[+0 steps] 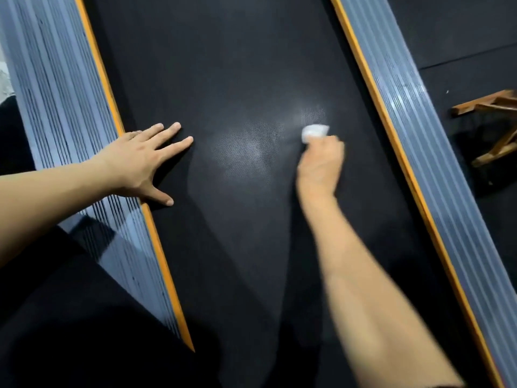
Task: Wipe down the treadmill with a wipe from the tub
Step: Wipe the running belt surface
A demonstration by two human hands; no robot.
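Right hand (320, 161) clutching crumpled white wipe (314, 132) on dimpled black treadmill belt (237, 79), left hand (140, 161) splayed flat

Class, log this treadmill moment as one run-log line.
step: wiping belt | right hand: grips wipe on treadmill belt | left hand: flat on belt, fingers spread | tub: not visible

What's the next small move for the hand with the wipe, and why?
Probably sweep the right hand, gripping the white wipe, leftward across the treadmill belt. The wipe sits near the right side rail; most of the belt toward the flat left hand looks matte and unwiped.
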